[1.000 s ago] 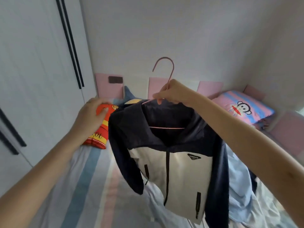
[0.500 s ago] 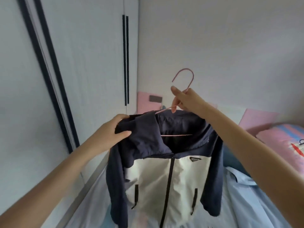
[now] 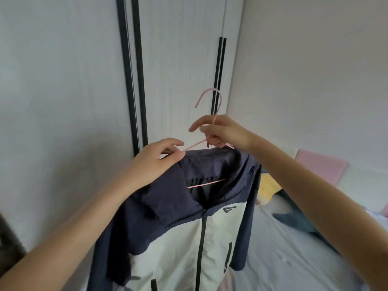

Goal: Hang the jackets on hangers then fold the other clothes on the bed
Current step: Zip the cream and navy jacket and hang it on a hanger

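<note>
A navy and white zip jacket [image 3: 189,234] hangs on a thin pink wire hanger [image 3: 212,97] held up in front of the wardrobe. My right hand [image 3: 220,131] grips the hanger's neck just below the hook. My left hand [image 3: 159,158] pinches the jacket's left shoulder where the hanger's arm comes out of the collar. The hanger's lower bar shows inside the open neck. The jacket's hem runs out of view at the bottom.
White wardrobe doors [image 3: 178,70] with black vertical handles fill the left and centre. The bed [image 3: 294,248] with a pale sheet lies to the lower right, with a yellow item [image 3: 267,185] and dark blue cloth [image 3: 294,219] on it. Pink wall pads [image 3: 321,166] line the far side.
The view has swung left from the bed toward the wardrobe. The jacket on the hanger has come along with it. My left hand slid up the shoulder to the hanger's arm.
</note>
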